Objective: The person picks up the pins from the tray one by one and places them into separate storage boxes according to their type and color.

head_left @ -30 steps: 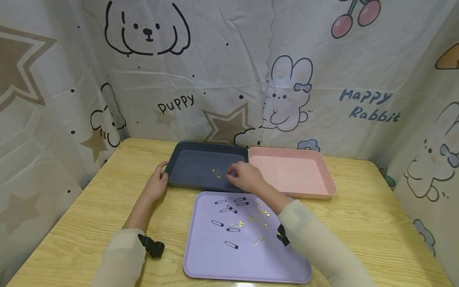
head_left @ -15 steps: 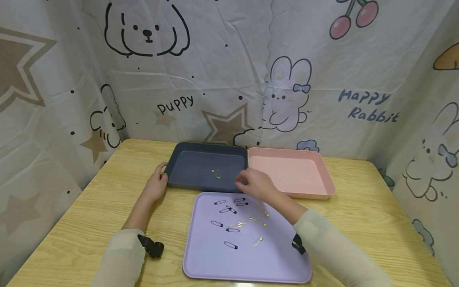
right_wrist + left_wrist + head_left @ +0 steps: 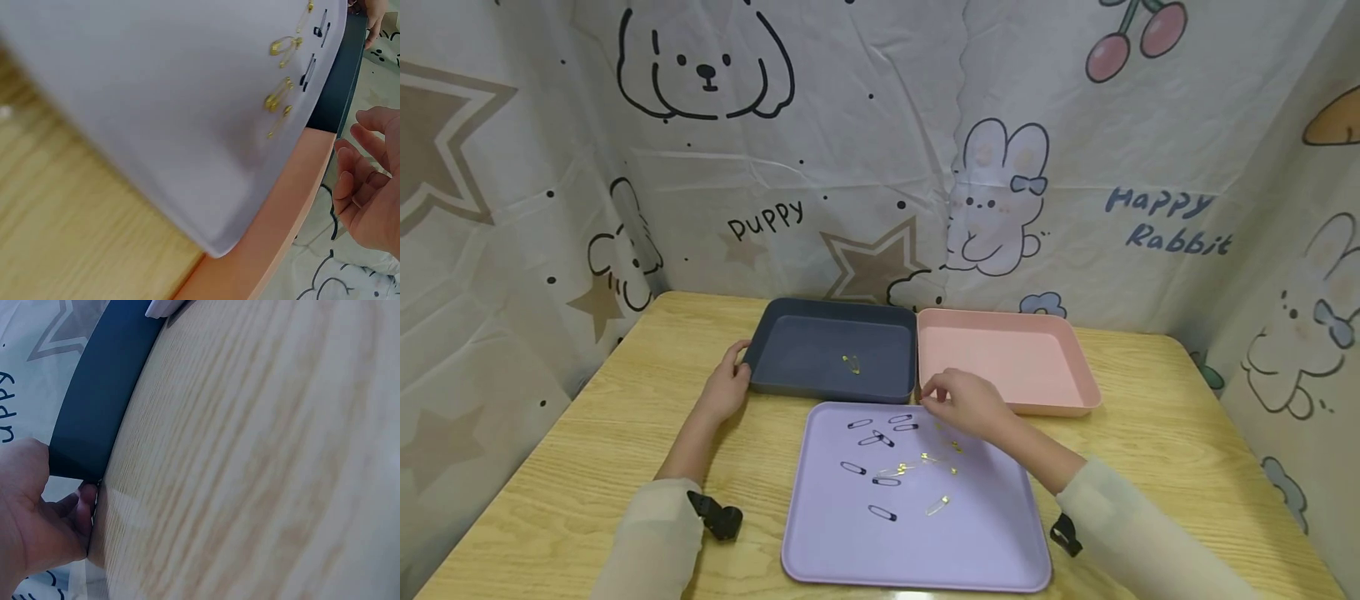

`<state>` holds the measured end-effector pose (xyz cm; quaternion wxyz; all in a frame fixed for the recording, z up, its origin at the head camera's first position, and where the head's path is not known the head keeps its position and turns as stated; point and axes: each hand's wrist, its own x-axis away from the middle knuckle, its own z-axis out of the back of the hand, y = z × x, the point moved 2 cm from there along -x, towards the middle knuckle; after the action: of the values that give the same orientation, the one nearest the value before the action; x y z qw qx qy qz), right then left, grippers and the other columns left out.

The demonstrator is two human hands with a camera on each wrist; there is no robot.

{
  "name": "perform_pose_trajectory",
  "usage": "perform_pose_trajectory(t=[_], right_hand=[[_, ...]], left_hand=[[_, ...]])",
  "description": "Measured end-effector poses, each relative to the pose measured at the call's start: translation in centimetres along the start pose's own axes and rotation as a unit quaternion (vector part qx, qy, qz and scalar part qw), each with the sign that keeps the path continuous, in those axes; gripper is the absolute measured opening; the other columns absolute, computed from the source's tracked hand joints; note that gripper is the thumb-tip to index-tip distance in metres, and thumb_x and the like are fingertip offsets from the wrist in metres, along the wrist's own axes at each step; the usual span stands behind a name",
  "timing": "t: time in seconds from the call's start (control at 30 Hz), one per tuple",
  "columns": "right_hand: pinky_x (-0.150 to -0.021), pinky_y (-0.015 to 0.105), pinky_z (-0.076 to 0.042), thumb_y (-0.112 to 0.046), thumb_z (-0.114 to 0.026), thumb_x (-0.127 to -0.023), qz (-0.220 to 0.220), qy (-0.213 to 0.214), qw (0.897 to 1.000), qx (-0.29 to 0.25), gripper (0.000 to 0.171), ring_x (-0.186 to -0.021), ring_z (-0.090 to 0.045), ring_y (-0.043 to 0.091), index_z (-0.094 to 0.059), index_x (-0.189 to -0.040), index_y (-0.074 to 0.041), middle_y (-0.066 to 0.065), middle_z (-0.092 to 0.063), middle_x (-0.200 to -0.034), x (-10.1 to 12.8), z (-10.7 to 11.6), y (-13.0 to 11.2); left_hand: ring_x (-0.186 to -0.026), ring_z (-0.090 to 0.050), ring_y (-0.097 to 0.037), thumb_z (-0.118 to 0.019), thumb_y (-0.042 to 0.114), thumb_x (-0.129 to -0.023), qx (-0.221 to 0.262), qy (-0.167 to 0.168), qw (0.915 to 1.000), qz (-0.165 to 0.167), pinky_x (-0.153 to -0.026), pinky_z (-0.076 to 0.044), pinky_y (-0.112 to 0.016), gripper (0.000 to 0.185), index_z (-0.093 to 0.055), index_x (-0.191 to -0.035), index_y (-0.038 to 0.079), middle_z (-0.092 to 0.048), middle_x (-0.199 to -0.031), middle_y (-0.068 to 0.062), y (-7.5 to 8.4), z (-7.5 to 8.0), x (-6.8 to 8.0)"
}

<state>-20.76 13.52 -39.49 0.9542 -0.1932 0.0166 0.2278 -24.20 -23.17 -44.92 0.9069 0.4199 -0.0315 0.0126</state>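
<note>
— Looking at the wooden table [image 3: 1150, 450], what is each hand doing?

— The left hand [image 3: 726, 387] rests at the left near corner of the dark blue rectangular plastic tray [image 3: 797, 346]; the left wrist view shows the thumb on top of that corner and the fingers [image 3: 84, 509] curled under its edge, so it grips the tray.

— And the right hand [image 3: 966, 400]?

— It hovers over the far right part of the flat lilac plastic tray [image 3: 955, 542], just in front of the pink rectangular plastic tray [image 3: 1060, 358]. Its fingers [image 3: 356, 187] are loosely bent and apart, with nothing between them as far as the right wrist view shows.

— Where are the pins?

— One small gold safety pin [image 3: 852, 363] lies alone in the middle of the dark blue tray. On the lilac tray a scatter of black safety pins [image 3: 880, 437] sits toward the left and far side, and a cluster of gold safety pins [image 3: 943, 454] lies just below the right hand, with one more gold one nearer the person.

— How do the trays sit?

— Dark blue and pink stand side by side, touching, at the far side; the lilac one lies nearer, its far edge just beside both.

— Anything else?

— Pale sleeves [image 3: 647, 542] cover both forearms, each with a black strap at the wrist, and a cartoon-printed cloth [image 3: 850, 150] hangs behind the table.
</note>
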Motion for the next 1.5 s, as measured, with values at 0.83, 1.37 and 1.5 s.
perform_pose_trajectory(t=[0.83,1.37,1.5], right_hand=[[-0.060,0.022,-0.039,-0.022,-0.068,-0.082,-0.022,-0.009,1.000,-0.015,0.008,-0.065,-0.047,0.004,-0.070,-0.085,-0.016,-0.010,-0.056,-0.071,3.9,-1.9,4.2],[-0.059,0.021,-0.038,-0.022,-0.070,-0.081,-0.048,-0.008,0.999,-0.019,0.005,-0.065,-0.046,0.005,-0.069,-0.085,-0.019,-0.010,-0.055,-0.071,4.2,-2.5,4.3],[-0.060,0.021,-0.038,-0.021,-0.069,-0.081,-0.050,-0.006,0.999,-0.017,0.005,-0.065,-0.046,0.005,-0.069,-0.085,-0.019,-0.010,-0.056,-0.072,4.2,-2.5,4.3]], left_hand=[[-0.053,-0.035,-0.014,-0.024,0.017,-0.100,-0.002,0.003,1.0000,0.000,-0.054,-0.034,-0.029,0.050,-0.017,-0.149,0.009,-0.037,-0.063,0.000,0.0,0.0,0.1],[-0.054,-0.036,-0.015,-0.024,0.017,-0.100,-0.006,0.007,1.0000,-0.002,-0.055,-0.034,-0.030,0.049,-0.018,-0.148,0.009,-0.038,-0.064,-0.001,0.0,0.0,0.0],[-0.054,-0.036,-0.015,-0.024,0.017,-0.100,-0.004,0.006,1.0000,-0.003,-0.055,-0.034,-0.030,0.050,-0.018,-0.148,0.009,-0.037,-0.064,-0.001,0.0,0.0,-0.1]])
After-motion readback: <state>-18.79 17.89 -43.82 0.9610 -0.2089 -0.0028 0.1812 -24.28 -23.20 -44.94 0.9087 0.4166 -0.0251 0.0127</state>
